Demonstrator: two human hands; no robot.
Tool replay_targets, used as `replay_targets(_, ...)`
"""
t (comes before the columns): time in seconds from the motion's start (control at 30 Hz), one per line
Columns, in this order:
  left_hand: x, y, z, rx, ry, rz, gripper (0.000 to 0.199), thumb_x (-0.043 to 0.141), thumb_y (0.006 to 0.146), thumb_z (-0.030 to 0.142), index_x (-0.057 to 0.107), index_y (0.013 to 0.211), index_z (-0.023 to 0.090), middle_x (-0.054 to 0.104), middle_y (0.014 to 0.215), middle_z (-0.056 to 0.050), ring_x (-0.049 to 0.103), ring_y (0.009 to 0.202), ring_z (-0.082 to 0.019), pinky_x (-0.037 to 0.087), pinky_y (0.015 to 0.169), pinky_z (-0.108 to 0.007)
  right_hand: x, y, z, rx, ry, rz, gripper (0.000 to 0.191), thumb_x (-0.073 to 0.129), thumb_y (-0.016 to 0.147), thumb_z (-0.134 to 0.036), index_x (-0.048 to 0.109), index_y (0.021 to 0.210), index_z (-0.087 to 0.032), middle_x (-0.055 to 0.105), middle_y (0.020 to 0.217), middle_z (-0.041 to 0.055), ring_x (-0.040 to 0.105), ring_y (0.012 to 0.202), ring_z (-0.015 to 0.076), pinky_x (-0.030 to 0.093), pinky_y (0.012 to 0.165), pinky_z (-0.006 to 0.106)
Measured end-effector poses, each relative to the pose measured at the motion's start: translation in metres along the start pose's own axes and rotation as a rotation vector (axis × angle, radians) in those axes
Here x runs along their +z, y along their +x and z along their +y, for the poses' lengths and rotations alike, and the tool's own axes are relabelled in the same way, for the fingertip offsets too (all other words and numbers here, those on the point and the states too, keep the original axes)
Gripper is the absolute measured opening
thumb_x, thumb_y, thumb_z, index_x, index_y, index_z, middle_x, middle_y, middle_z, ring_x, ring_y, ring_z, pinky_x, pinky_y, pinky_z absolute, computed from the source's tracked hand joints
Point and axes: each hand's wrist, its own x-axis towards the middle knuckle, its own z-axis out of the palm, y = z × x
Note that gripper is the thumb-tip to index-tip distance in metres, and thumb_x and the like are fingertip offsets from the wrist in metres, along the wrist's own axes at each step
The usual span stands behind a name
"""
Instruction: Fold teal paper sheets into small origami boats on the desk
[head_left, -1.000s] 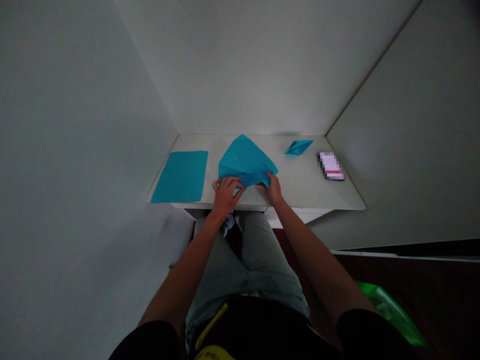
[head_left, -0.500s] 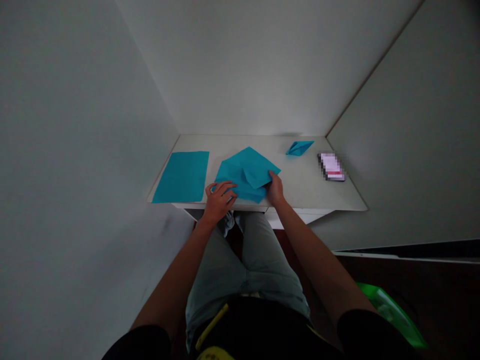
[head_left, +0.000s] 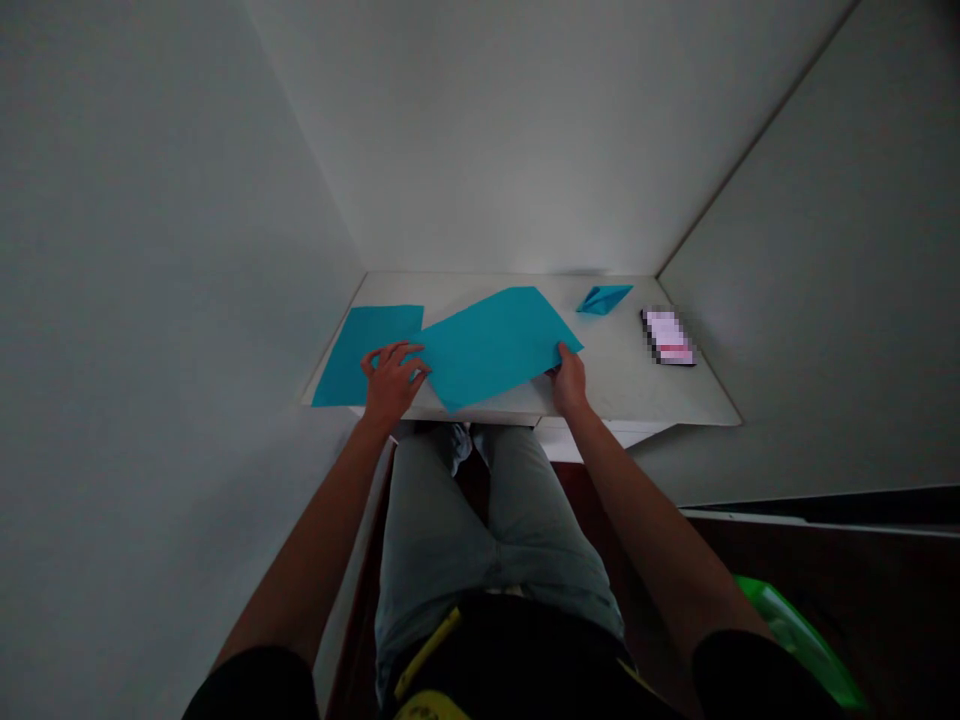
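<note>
Right grip [head_left: 570,384] and, seemingly, left grip [head_left: 391,386] pinch one blue sheet [head_left: 499,350], near one flat paper [head_left: 354,352], one folded paper [head_left: 605,299].

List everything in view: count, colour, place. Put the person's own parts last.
Upper sheet: 1, blue, between the hands, overlapping the other
Lower sheet: 1, blue, left on the table
Folded paper: 1, blue, back right of the table
Phone-like device: 1, dark with pale screen, pixelated, right end
Table: 1, white, in front
Walls: pale grey, around the table
Green item: 1, unclear, lower right
Floor: 1, dark, below
Jeans: 1 pair, pale blue-grey, below
Top: 1, black with yellow, bottom
Left hand: 1, bare, upper sheet's left end
Right hand: 1, bare, gripping its right side
</note>
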Motion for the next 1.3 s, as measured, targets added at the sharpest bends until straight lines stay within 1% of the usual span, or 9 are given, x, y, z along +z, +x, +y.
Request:
replay_targets(0.13, 0.012, 0.009, 0.029, -0.062, -0.041, -0.019, 0.038, 0.050, 0.102, 0.018, 0.079, 0.117, 0.036, 0.073, 0.147, -0.004, 0.058, 0.143, -0.031, 0.023, 0.126, -0.067, -0.037, 0.002, -0.008, -0.111, -0.412, -0.035, 0.050, 0.060, 0.087, -0.072, 0.068, 0.087, -0.023, 0.075, 0.091, 0.0099, 0.069, 0.100, 0.0334, 0.056, 0.098, 0.050)
replay_targets(0.2, 0.028, 0.009, 0.054, 0.062, -0.120, -0.057, 0.040, 0.049, 0.106, 0.026, 0.073, 0.136, 0.035, 0.067, 0.155, -0.004, 0.055, 0.149, -0.029, 0.026, 0.130, -0.062, -0.051, 0.003, -0.012, -0.165, -0.609, -0.072, 0.046, 0.057, 0.091, -0.067, 0.069, 0.090, -0.022, 0.075, 0.093, 0.0114, 0.068, 0.101, 0.0353, 0.052, 0.104, 0.054)
replay_targets(0.4, 0.083, -0.013, 0.111, 0.166, -0.161, -0.270, 0.055, 0.061, 0.105, 0.047, 0.061, 0.156, 0.025, 0.049, 0.171, -0.013, 0.038, 0.164, -0.036, 0.030, 0.134, -0.060, -0.065, -0.011, -0.036, -0.490, -1.025, 0.098, 0.061, 0.053, 0.097, -0.044, 0.056, 0.151, -0.017, 0.059, 0.154, 0.0221, 0.058, 0.136, 0.0388, 0.042, 0.115, 0.062)
replay_targets(0.5, 0.093, -0.021, 0.124, 0.133, -0.097, -0.235, 0.065, 0.053, 0.108, 0.054, 0.051, 0.165, 0.023, 0.039, 0.177, -0.014, 0.029, 0.168, -0.036, 0.024, 0.136, -0.060, -0.056, -0.021, -0.043, -0.669, -1.196, -0.183, 0.056, 0.048, 0.105, -0.044, 0.055, 0.157, -0.024, 0.053, 0.166, 0.0153, 0.046, 0.153, 0.0360, 0.034, 0.123, 0.059)
replay_targets(0.63, 0.084, -0.022, 0.132, 0.109, 0.005, -0.354, 0.083, 0.043, 0.106, 0.071, 0.041, 0.171, 0.020, 0.028, 0.182, -0.014, 0.025, 0.169, -0.037, 0.028, 0.134, -0.058, -0.042, -0.013, -0.040, -0.602, -1.377, -0.550, 0.056, 0.042, 0.111, -0.051, 0.058, 0.158, -0.024, 0.051, 0.171, 0.0117, 0.041, 0.160, 0.0342, 0.030, 0.128, 0.058)
replay_targets(0.8, 0.070, -0.033, 0.115, 0.277, -0.007, -0.426, 0.110, 0.066, 0.090, 0.080, 0.032, 0.175, 0.019, 0.021, 0.183, -0.016, 0.023, 0.169, -0.039, 0.025, 0.134, -0.059, -0.041, 0.012, -0.032, -0.585, -1.401, -0.577, 0.063, 0.040, 0.111, -0.060, 0.055, 0.162, -0.026, 0.045, 0.174, 0.0098, 0.044, 0.159, 0.0350, 0.030, 0.129, 0.060)
replay_targets(1.0, 0.058, -0.041, 0.099, 0.265, -0.031, -0.406, 0.067, 0.060, 0.099, 0.020, 0.052, 0.165, 0.031, 0.043, 0.176, -0.008, 0.043, 0.160, -0.033, 0.034, 0.130, -0.058, -0.045, 0.018, -0.024, -0.586, -1.272, -0.352, 0.082, 0.036, 0.107, -0.074, 0.048, 0.165, -0.017, 0.053, 0.167, 0.0200, 0.049, 0.154, 0.0388, 0.033, 0.126, 0.060)
replay_targets(1.17, 0.027, 0.005, 0.072, 0.078, -0.242, -0.455, 0.046, 0.047, 0.108, 0.028, 0.067, 0.150, 0.028, 0.069, 0.152, -0.009, 0.067, 0.137, -0.032, 0.053, 0.116, -0.049, -0.051, 0.025, -0.022, -0.540, -1.078, -0.213, 0.076, 0.026, 0.110, -0.072, 0.054, 0.157, -0.019, 0.062, 0.158, 0.0194, 0.056, 0.147, 0.0368, 0.035, 0.123, 0.061)
replay_targets(1.3, -0.014, 0.054, 0.006, -0.178, -0.402, -0.235, 0.043, 0.049, 0.108, 0.046, 0.079, 0.122, 0.018, 0.083, 0.117, -0.013, 0.076, 0.117, -0.036, 0.058, 0.109, -0.053, -0.058, 0.031, -0.022, -0.505, -0.965, -0.149, 0.072, 0.027, 0.109, -0.071, 0.059, 0.150, -0.022, 0.065, 0.154, 0.0182, 0.060, 0.142, 0.0362, 0.038, 0.121, 0.062)
